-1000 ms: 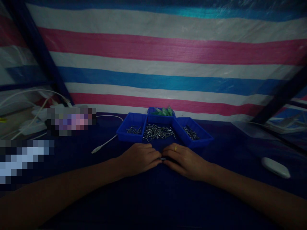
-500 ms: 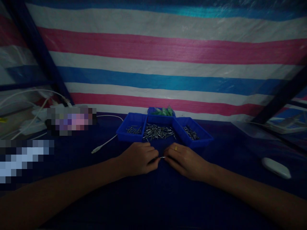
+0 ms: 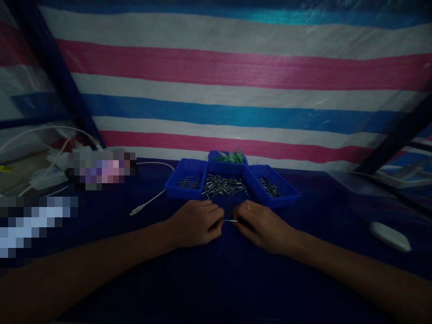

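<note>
- Left hand (image 3: pixel 199 222) and right hand (image 3: pixel 265 228) are pinching one rod (image 3: pixel 230 220), its handling seemingly unfinished.
- More rods (image 3: pixel 224 185) are lying piled between trays (image 3: pixel 173 192), apparently remaining.

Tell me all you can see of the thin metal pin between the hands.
The thin metal pin looks silvery, straight and slender, brighter toward its right end. It runs sideways across the gap between the left hand and the right hand, which pinch and hide its ends. Dimness hides whether it touches the table.
</note>
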`<state>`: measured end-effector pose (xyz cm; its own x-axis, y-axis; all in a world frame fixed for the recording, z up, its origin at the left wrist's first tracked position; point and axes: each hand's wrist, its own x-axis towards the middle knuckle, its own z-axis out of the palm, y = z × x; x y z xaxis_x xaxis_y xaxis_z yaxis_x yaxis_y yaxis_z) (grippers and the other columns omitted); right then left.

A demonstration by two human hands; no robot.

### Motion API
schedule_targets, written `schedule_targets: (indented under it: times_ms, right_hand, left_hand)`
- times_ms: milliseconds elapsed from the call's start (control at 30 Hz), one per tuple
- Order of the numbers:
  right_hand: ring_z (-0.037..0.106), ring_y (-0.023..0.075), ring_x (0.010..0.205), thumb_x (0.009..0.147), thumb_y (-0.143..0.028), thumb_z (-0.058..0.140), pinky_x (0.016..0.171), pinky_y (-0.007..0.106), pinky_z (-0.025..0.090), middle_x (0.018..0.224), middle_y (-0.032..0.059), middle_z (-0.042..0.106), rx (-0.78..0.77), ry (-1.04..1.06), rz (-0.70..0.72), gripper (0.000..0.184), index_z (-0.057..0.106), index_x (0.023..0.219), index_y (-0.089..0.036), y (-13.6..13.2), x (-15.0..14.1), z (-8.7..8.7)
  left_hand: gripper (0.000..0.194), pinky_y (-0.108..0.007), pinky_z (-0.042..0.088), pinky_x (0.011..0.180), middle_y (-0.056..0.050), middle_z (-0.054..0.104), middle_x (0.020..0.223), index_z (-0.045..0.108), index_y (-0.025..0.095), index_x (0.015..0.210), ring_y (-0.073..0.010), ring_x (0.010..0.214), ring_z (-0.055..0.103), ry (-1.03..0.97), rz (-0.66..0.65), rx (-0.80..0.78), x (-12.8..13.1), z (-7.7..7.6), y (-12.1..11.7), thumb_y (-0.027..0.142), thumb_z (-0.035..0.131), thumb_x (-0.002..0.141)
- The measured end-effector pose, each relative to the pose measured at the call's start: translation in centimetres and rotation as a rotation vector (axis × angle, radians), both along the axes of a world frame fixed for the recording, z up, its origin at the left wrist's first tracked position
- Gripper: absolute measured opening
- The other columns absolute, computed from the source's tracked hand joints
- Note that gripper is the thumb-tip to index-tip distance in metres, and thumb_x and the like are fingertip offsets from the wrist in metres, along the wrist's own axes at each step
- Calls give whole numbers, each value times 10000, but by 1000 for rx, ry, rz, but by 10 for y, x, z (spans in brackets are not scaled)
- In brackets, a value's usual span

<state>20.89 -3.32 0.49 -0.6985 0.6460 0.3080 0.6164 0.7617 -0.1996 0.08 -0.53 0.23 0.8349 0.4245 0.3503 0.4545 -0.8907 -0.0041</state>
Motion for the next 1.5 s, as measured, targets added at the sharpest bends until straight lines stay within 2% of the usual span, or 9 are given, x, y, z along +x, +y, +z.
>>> schedule_targets:
  times_ms: [333,533,833,1500]
  right_hand:
    - [476,161,713,873,-158,409,653,285,417,777,49,522,8,-22,-7,88,495,854,-159,0,1,0]
    - [484,164,730,917,-216,370,684,297,418,788,62,535,22,-29,-15,175,520,867,-141,-1,0,0]
    - [483,164,741,934,-211,319,711,310,419,802,66,543,25,-55,1,235,534,880,-135,0,-1,0]
    - [496,163,725,869,-170,424,660,294,433,799,57,531,2,2,-46,67,486,847,-161,-2,0,0]
  left_hand:
    - [77,-228,338,550,22,506,647,476,161,711,-117,616,467,11,-13,0,-1,0,0,163,473,787]
    - [135,-234,349,550,12,508,642,474,157,704,-119,605,465,4,-10,35,1,0,-1,182,425,828]
    - [211,-241,342,559,6,518,645,470,155,713,-123,600,464,26,8,45,1,2,-1,206,357,884]
    - [138,-238,360,576,5,529,699,474,158,771,-128,640,482,71,25,28,1,0,0,220,418,881]
